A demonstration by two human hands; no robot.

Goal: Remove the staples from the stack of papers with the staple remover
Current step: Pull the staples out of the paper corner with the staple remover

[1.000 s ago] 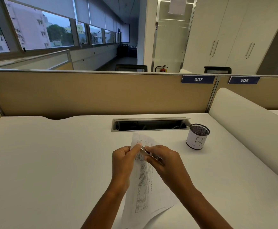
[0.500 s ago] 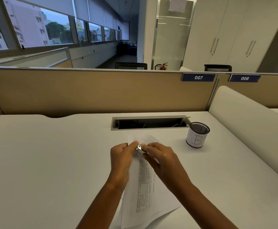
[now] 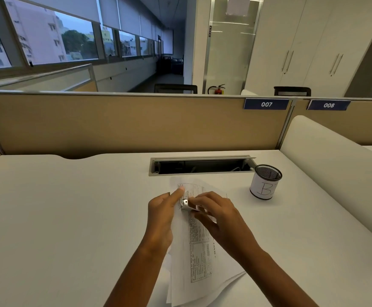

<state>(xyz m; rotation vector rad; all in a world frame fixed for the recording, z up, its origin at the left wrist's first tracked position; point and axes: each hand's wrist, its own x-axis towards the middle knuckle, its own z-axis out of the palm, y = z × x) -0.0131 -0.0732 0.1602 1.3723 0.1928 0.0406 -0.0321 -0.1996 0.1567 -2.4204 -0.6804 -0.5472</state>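
A stack of printed papers (image 3: 199, 258) lies on the white desk (image 3: 69, 218) in front of me, its far end curled. My left hand (image 3: 161, 216) holds the stack's left edge, its thumb pressing the top sheet near the far corner. My right hand (image 3: 218, 214) grips a small silver staple remover (image 3: 186, 204), whose metal head sits on the paper just beside my left thumb. The staple itself is too small to make out.
A black mesh cup (image 3: 264, 181) with a white label marked "B" stands to the right of the papers. An open cable slot (image 3: 202, 166) runs across the desk behind them. A tan partition (image 3: 125, 122) and a white side divider (image 3: 326, 165) bound the desk.
The raised far end of the papers has come down toward the desk. Both hands have lowered with it, and the staple remover's head now shows between them on the paper.
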